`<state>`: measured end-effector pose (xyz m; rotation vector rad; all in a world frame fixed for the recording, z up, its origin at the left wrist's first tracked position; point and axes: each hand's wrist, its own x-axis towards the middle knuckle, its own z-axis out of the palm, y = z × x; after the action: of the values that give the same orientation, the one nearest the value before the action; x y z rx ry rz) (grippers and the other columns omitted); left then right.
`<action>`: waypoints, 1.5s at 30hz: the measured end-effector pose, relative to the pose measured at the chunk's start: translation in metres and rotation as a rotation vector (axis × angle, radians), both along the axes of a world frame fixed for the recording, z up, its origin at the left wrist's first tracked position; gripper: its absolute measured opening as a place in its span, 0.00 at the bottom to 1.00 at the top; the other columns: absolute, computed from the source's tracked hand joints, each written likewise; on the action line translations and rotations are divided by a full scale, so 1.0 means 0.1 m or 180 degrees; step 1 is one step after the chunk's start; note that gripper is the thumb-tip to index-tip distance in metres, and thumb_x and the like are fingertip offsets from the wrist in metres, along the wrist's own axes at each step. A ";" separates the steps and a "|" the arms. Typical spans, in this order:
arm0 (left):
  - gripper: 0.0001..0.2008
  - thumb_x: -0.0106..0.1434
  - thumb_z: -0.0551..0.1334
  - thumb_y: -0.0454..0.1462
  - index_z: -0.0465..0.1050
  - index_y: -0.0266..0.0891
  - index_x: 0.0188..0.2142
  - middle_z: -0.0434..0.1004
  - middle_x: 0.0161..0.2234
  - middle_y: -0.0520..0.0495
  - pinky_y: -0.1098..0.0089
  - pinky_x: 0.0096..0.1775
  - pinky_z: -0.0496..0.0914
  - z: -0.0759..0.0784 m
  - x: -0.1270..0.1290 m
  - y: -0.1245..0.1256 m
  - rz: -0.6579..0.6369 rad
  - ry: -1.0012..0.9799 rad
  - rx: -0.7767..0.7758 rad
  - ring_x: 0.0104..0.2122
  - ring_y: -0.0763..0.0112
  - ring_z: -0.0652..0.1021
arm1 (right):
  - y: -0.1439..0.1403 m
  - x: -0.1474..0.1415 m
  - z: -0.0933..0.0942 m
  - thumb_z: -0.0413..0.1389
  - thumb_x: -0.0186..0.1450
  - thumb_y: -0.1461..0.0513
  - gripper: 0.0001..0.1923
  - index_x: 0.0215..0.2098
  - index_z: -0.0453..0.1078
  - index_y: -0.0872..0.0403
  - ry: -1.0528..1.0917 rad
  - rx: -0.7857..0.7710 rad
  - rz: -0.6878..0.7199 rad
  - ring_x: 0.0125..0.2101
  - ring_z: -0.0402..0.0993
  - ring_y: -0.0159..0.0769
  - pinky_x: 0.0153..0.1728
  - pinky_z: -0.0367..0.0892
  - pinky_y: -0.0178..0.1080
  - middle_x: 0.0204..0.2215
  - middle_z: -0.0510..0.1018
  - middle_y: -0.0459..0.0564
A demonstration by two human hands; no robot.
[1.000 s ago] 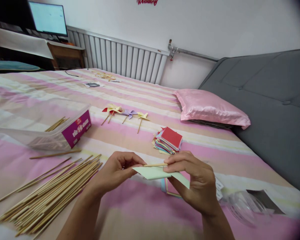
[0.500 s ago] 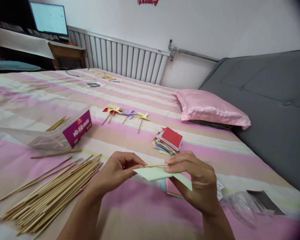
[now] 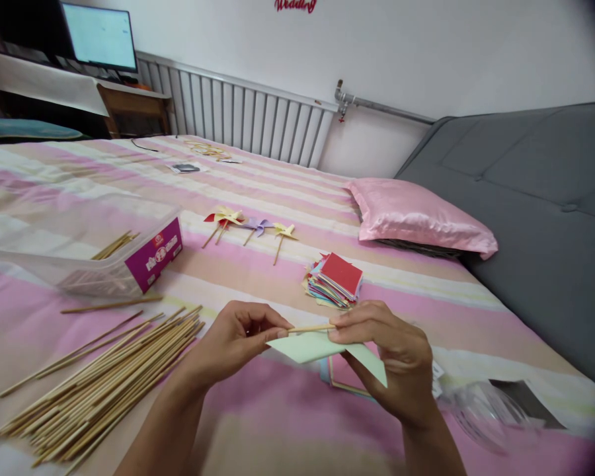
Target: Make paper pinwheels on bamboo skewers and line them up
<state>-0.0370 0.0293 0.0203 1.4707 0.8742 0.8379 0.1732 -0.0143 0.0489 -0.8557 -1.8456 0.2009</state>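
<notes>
My left hand (image 3: pixel 235 340) pinches one end of a short wooden stick (image 3: pixel 311 328) that lies level between both hands. My right hand (image 3: pixel 394 360) grips a folded pale green paper (image 3: pixel 310 346) and presses the stick's other end against its top edge. Under the right hand a few coloured paper squares (image 3: pixel 338 378) lie on the striped bedspread (image 3: pixel 277 423). A stack of coloured paper squares (image 3: pixel 334 279) with a red one on top sits just beyond my hands.
A pile of long wooden sticks (image 3: pixel 99 380) lies at the left, beside a clear plastic box (image 3: pixel 84 254) with a purple label. Several finished paper pinwheels (image 3: pixel 250 228) lie further back. A pink pillow (image 3: pixel 419 215), grey headboard (image 3: pixel 540 218) and clear wrapper (image 3: pixel 486 410) are at the right.
The green paper's right corner has dropped slightly lower and right under my right hand. Both hands keep their hold on the stick and paper.
</notes>
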 end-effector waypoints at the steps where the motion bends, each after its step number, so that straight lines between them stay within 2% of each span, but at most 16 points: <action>1: 0.12 0.53 0.65 0.42 0.77 0.33 0.28 0.74 0.22 0.47 0.75 0.24 0.59 0.00 0.00 0.00 -0.0007 0.0004 0.0008 0.22 0.75 0.68 | 0.00 0.00 0.00 0.60 0.53 0.71 0.08 0.29 0.75 0.54 -0.0005 0.0002 0.0002 0.30 0.75 0.37 0.33 0.66 0.42 0.27 0.79 0.49; 24: 0.11 0.53 0.65 0.41 0.78 0.33 0.28 0.74 0.22 0.46 0.75 0.24 0.58 -0.03 0.03 -0.02 -0.0070 0.0034 0.0098 0.21 0.76 0.68 | 0.02 0.03 -0.03 0.61 0.52 0.71 0.09 0.28 0.75 0.52 0.0152 -0.0015 0.0085 0.28 0.74 0.37 0.31 0.67 0.41 0.25 0.78 0.48; 28: 0.11 0.53 0.65 0.41 0.78 0.33 0.28 0.74 0.21 0.46 0.75 0.23 0.58 -0.02 0.03 -0.03 -0.0098 -0.0005 0.0057 0.21 0.76 0.68 | 0.03 0.03 -0.03 0.60 0.52 0.73 0.11 0.30 0.74 0.52 0.0159 0.0034 0.0173 0.30 0.75 0.38 0.35 0.67 0.44 0.25 0.78 0.47; 32: 0.09 0.52 0.65 0.39 0.77 0.33 0.28 0.74 0.21 0.47 0.75 0.23 0.58 0.00 0.06 -0.03 -0.0077 -0.0076 0.0000 0.21 0.76 0.67 | 0.03 0.03 -0.08 0.60 0.53 0.72 0.12 0.31 0.72 0.50 0.0143 0.0030 -0.0072 0.31 0.74 0.37 0.36 0.67 0.43 0.26 0.78 0.45; 34: 0.08 0.53 0.64 0.38 0.77 0.34 0.29 0.74 0.22 0.48 0.75 0.24 0.59 0.02 0.09 -0.03 -0.0100 -0.0008 0.0029 0.21 0.77 0.67 | 0.04 0.03 -0.11 0.61 0.53 0.70 0.09 0.30 0.72 0.50 0.0224 -0.0143 -0.0352 0.30 0.73 0.37 0.34 0.67 0.41 0.26 0.77 0.45; 38: 0.10 0.57 0.59 0.38 0.76 0.35 0.33 0.75 0.26 0.48 0.75 0.27 0.64 0.01 0.14 -0.02 -0.0110 0.0376 0.0259 0.24 0.75 0.70 | 0.07 0.04 -0.16 0.61 0.54 0.64 0.07 0.32 0.70 0.51 0.0565 -0.0942 -0.0877 0.29 0.72 0.35 0.29 0.67 0.37 0.27 0.76 0.45; 41: 0.11 0.60 0.56 0.39 0.76 0.36 0.35 0.75 0.27 0.48 0.74 0.29 0.65 -0.01 0.14 0.01 -0.0187 0.0723 0.0449 0.25 0.74 0.72 | 0.11 0.06 -0.17 0.60 0.55 0.62 0.11 0.37 0.69 0.52 0.0856 -0.1397 -0.0875 0.35 0.74 0.39 0.35 0.69 0.40 0.33 0.77 0.48; 45: 0.12 0.60 0.56 0.41 0.74 0.35 0.31 0.75 0.27 0.47 0.74 0.28 0.65 -0.05 0.13 0.05 -0.0121 0.0716 0.0319 0.24 0.74 0.72 | 0.14 0.09 -0.13 0.62 0.53 0.59 0.22 0.45 0.66 0.53 0.1211 -0.1415 -0.0964 0.45 0.70 0.42 0.47 0.64 0.46 0.44 0.75 0.53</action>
<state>-0.0237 0.0343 0.0151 1.6877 0.9788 0.7053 0.1822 -0.0006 0.0362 -1.2915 -1.3136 0.5549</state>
